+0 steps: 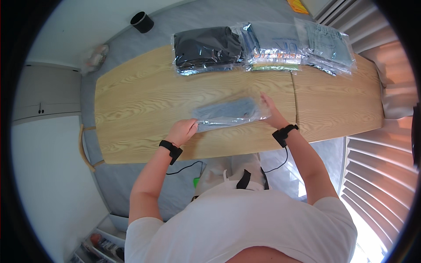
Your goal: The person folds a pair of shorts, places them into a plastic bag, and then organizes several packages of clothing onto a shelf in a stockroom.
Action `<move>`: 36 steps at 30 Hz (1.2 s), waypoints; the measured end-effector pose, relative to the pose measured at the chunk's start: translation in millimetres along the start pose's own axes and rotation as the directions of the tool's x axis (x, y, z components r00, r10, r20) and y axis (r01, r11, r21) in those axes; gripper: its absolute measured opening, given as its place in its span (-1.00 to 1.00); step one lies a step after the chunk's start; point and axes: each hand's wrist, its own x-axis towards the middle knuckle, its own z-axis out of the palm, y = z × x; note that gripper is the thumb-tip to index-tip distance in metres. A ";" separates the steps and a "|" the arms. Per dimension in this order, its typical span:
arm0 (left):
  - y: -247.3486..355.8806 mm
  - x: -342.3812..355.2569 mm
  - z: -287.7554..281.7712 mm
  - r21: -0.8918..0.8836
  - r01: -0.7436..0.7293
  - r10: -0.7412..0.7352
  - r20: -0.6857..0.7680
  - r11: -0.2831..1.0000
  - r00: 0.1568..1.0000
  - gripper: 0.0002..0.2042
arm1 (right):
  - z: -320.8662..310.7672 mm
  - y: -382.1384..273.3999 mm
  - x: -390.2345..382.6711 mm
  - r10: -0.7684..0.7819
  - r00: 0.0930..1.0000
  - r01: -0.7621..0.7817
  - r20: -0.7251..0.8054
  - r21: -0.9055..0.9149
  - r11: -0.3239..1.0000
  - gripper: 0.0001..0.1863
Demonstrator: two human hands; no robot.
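A folded grey-blue garment in a clear plastic bag [228,111] lies flat near the front of the wooden table [131,109]. My left hand [182,130] grips the bag's left end with curled fingers. At the bag's right end, my right hand [272,113] rests with fingers stretched along the edge. Both wrists wear black bands with thin cables.
Along the table's far edge lie bagged clothes: a black stack [206,48], a blue stack [274,46] and a light denim stack [326,44]. A black cup [141,21] stands on the grey floor beyond. Window blinds [386,144] line the right side.
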 end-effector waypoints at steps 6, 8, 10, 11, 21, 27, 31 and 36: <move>-11.3 4.3 -7.6 -0.180 0.128 -0.153 -0.135 0.975 0.979 -0.78 | -0.2 -6.7 26.4 -0.023 0.991 0.047 0.130 -0.188 0.981 -0.28; -28.0 -0.7 -13.1 -0.422 0.121 -0.246 -0.256 0.899 0.935 -0.74 | 2.1 -44.8 25.9 0.060 0.987 -0.048 0.147 -0.080 0.996 -0.34; -20.7 13.3 -22.3 -0.499 0.189 -0.306 -0.164 0.846 0.938 -0.72 | -5.2 -51.9 15.1 0.169 0.975 -0.171 0.144 0.003 0.985 -0.38; -17.7 21.3 -24.1 -0.557 0.266 -0.361 -0.067 0.787 0.930 -0.70 | -8.2 -40.4 7.7 0.330 0.923 -0.354 0.197 0.104 0.929 -0.40; -58.7 -12.6 97.3 -0.696 0.550 -0.711 0.081 0.461 0.698 -0.61 | 32.4 10.0 -41.7 0.600 0.795 -0.532 0.089 0.578 0.619 -0.36; -40.4 -29.4 128.3 -0.671 0.509 -0.663 0.033 0.540 0.748 -0.64 | 29.2 2.5 -41.4 0.529 0.822 -0.551 0.210 0.528 0.647 -0.41; -43.8 -24.2 128.9 -0.575 0.561 -0.629 0.101 0.595 0.771 -0.71 | 31.3 3.7 -41.9 0.621 0.763 -0.615 0.178 0.495 0.614 -0.41; -42.9 -22.0 134.4 -0.447 0.552 -0.660 -0.123 0.704 0.741 -0.64 | 42.2 -11.6 -42.0 0.742 0.669 -0.687 0.043 0.414 0.597 -0.31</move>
